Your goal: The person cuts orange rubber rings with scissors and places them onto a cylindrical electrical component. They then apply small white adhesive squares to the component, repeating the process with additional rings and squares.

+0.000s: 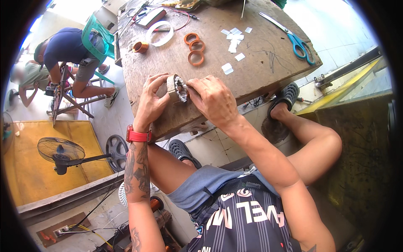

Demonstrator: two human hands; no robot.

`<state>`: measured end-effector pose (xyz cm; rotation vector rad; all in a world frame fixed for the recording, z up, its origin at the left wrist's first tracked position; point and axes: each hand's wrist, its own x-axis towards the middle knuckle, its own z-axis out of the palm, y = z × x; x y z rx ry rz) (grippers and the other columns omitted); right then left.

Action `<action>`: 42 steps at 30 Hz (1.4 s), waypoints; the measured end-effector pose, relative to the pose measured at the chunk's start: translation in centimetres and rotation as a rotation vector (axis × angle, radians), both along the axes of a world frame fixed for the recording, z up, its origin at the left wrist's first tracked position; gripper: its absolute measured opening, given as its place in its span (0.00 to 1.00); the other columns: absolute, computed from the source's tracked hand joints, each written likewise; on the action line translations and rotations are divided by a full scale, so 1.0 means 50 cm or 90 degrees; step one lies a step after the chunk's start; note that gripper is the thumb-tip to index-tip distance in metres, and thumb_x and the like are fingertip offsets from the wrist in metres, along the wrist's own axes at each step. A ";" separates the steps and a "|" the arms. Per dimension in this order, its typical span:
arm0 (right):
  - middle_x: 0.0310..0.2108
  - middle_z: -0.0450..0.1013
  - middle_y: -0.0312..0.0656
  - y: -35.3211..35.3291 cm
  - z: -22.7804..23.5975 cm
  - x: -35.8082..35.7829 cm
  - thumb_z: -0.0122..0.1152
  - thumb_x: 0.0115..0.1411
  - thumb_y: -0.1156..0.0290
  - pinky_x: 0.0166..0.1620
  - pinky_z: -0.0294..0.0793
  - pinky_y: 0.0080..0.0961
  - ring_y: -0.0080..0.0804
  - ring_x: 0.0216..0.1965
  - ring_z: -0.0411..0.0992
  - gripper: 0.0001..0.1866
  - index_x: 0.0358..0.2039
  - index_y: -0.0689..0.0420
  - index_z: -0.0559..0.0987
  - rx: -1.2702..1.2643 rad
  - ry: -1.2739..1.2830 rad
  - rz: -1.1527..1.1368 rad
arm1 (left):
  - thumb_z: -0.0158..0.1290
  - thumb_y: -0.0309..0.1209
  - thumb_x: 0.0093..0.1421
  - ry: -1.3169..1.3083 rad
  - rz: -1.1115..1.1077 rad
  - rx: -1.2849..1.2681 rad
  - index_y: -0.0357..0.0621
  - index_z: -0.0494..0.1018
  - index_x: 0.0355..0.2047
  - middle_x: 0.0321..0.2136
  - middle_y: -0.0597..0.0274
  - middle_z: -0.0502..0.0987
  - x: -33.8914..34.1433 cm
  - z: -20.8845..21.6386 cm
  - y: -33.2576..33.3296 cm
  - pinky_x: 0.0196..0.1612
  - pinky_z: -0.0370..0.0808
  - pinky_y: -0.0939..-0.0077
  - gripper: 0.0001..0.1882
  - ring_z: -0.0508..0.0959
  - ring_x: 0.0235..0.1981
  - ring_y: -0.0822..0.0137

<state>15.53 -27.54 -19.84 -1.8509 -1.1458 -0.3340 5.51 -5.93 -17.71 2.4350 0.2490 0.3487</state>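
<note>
My left hand (153, 97) is wrapped round a motor stator (171, 85), a metal ring with white slot pieces along its inner edge. The ring stands on its side near the front edge of the wooden table. From the right, my right hand (213, 97) pinches at the stator's white-lined face; what is between those fingertips is too small to make out. Beyond my hands lie three copper wire coils (196, 58) in a row. Several small white paper pieces (233, 37) are scattered to their right.
Blue-handled scissors (300, 45) lie at the table's right. A white ring (160, 33), a copper-coloured roll (140, 47) and red-and-black wires (184, 14) are at the far left. A standing fan (61, 152) is left of me. Two people work beyond, one on a green chair (90, 35).
</note>
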 end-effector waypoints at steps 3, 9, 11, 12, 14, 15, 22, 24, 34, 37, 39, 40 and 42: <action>0.37 0.82 0.45 0.002 0.007 0.008 0.68 0.63 0.71 0.52 0.78 0.39 0.45 0.42 0.79 0.10 0.44 0.58 0.86 0.007 0.061 0.018 | 0.69 0.40 0.62 -0.004 -0.003 0.001 0.38 0.82 0.56 0.60 0.51 0.78 0.000 0.001 -0.001 0.66 0.72 0.62 0.26 0.77 0.62 0.56; 0.40 0.82 0.48 0.011 0.017 0.031 0.70 0.62 0.71 0.53 0.77 0.42 0.50 0.45 0.78 0.11 0.45 0.59 0.88 -0.010 0.206 0.078 | 0.64 0.35 0.61 -0.016 -0.004 0.032 0.43 0.82 0.56 0.58 0.52 0.80 0.000 0.004 -0.011 0.74 0.58 0.50 0.23 0.76 0.63 0.53; 0.41 0.83 0.47 0.004 0.014 0.020 0.70 0.62 0.71 0.54 0.77 0.42 0.49 0.47 0.77 0.13 0.46 0.58 0.88 0.003 0.181 0.059 | 0.62 0.33 0.60 -0.020 -0.001 0.027 0.45 0.82 0.56 0.58 0.52 0.80 -0.002 0.004 -0.015 0.78 0.52 0.44 0.22 0.75 0.64 0.52; 0.42 0.83 0.46 -0.003 0.012 0.013 0.70 0.62 0.71 0.54 0.77 0.42 0.48 0.47 0.77 0.13 0.47 0.58 0.88 0.004 0.159 0.039 | 0.62 0.33 0.60 -0.021 -0.002 0.031 0.46 0.82 0.55 0.58 0.53 0.80 -0.002 0.003 -0.016 0.78 0.51 0.43 0.22 0.75 0.64 0.52; 0.44 0.83 0.44 -0.020 0.007 0.000 0.69 0.63 0.72 0.54 0.76 0.41 0.46 0.48 0.77 0.14 0.49 0.57 0.88 0.003 0.113 0.006 | 0.62 0.33 0.60 -0.026 0.002 0.034 0.45 0.82 0.55 0.58 0.52 0.80 -0.004 0.002 -0.018 0.79 0.51 0.43 0.22 0.75 0.64 0.52; 0.44 0.83 0.42 -0.023 0.005 -0.004 0.69 0.63 0.72 0.55 0.76 0.40 0.44 0.48 0.77 0.14 0.50 0.56 0.88 -0.005 0.092 0.009 | 0.62 0.33 0.60 -0.029 0.004 0.031 0.45 0.82 0.55 0.58 0.52 0.80 -0.004 0.001 -0.018 0.79 0.51 0.43 0.22 0.75 0.64 0.52; 0.48 0.83 0.31 -0.026 -0.007 -0.013 0.64 0.65 0.70 0.57 0.70 0.35 0.34 0.52 0.75 0.17 0.53 0.49 0.88 -0.067 -0.026 -0.009 | 0.68 0.37 0.61 -0.035 -0.019 0.091 0.37 0.81 0.56 0.59 0.49 0.79 -0.002 0.000 -0.013 0.66 0.71 0.60 0.26 0.77 0.61 0.53; 0.49 0.82 0.29 -0.026 -0.007 -0.013 0.63 0.65 0.70 0.58 0.68 0.35 0.33 0.53 0.74 0.17 0.54 0.47 0.88 -0.087 -0.042 -0.011 | 0.68 0.37 0.61 -0.041 -0.013 0.068 0.37 0.81 0.56 0.58 0.49 0.79 -0.004 -0.004 -0.012 0.67 0.71 0.61 0.26 0.77 0.61 0.53; 0.55 0.77 0.44 -0.047 0.008 -0.008 0.69 0.61 0.49 0.64 0.65 0.40 0.40 0.57 0.71 0.35 0.63 0.59 0.78 -0.144 -0.076 0.031 | 0.64 0.39 0.62 -0.156 -0.127 -0.414 0.44 0.67 0.71 0.68 0.45 0.71 -0.011 0.086 -0.004 0.80 0.48 0.50 0.38 0.73 0.67 0.51; 0.52 0.77 0.44 -0.045 0.010 -0.013 0.67 0.62 0.41 0.62 0.66 0.41 0.41 0.55 0.72 0.38 0.60 0.60 0.79 -0.130 -0.127 0.016 | 0.74 0.39 0.53 -0.063 -0.194 -0.083 0.40 0.61 0.74 0.67 0.49 0.70 -0.011 0.117 -0.040 0.74 0.63 0.51 0.51 0.72 0.68 0.53; 0.49 0.76 0.44 -0.036 0.010 -0.018 0.66 0.62 0.37 0.60 0.67 0.41 0.41 0.53 0.72 0.38 0.57 0.59 0.80 -0.134 -0.118 0.009 | 0.78 0.37 0.51 -0.050 -0.152 0.051 0.36 0.62 0.71 0.62 0.48 0.73 -0.003 0.116 -0.076 0.61 0.80 0.57 0.52 0.78 0.62 0.56; 0.47 0.76 0.44 -0.032 0.010 -0.021 0.65 0.62 0.36 0.59 0.68 0.41 0.41 0.52 0.72 0.37 0.54 0.59 0.80 -0.151 -0.100 0.006 | 0.77 0.38 0.53 -0.032 -0.059 -0.092 0.36 0.63 0.71 0.60 0.46 0.75 -0.002 0.114 -0.091 0.58 0.82 0.59 0.50 0.80 0.59 0.57; 0.45 0.75 0.44 -0.021 0.008 -0.022 0.65 0.62 0.35 0.56 0.69 0.41 0.41 0.50 0.72 0.35 0.50 0.58 0.80 -0.165 -0.084 -0.024 | 0.76 0.38 0.56 -0.017 0.093 -0.374 0.35 0.64 0.69 0.55 0.42 0.77 -0.001 0.106 -0.114 0.52 0.85 0.63 0.47 0.84 0.52 0.58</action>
